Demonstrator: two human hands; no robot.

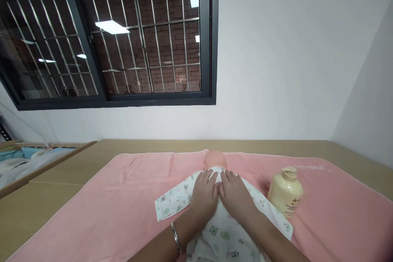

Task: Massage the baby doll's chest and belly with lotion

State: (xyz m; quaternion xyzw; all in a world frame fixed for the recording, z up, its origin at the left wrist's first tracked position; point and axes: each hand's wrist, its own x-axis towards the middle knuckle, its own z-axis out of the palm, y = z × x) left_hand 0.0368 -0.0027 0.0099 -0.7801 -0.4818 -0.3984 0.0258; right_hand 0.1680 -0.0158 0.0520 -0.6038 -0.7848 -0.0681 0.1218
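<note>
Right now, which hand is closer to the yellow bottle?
Right. The right hand lies on the doll's chest just beside the bottle; the left hand lies beyond it, farther away.

Barred window, white wall.

**Both hands flat, side by side**

The left hand and right hand lay palm-down, thumbs touching, fingers extended forward and slightly spread. Both forearms angled in from the lower edge, converging at the hands. A metal bangle circled the left wrist.
</note>
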